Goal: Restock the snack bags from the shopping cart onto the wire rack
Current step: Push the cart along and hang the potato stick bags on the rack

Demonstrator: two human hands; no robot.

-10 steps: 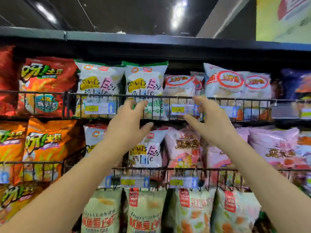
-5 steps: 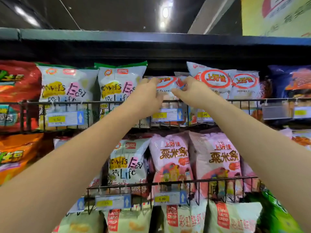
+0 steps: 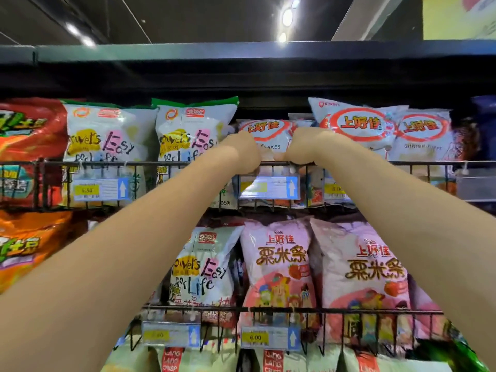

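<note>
Both hands are lower now than half a second ago: they have come down from the top of the flakes bag (image 3: pixel 265 130) to the front wire of the rack (image 3: pixel 107 162). The left hand (image 3: pixel 241 153) grips the left side of the flakes bag and the right hand (image 3: pixel 303 149) grips its right side. The fingers are curled close and mostly hidden behind the hands. The flakes bag stands in the top row, between a green-topped bag (image 3: pixel 193 124) and a white bag (image 3: pixel 357 124). One second ago both hands were open in front of the rack.
</note>
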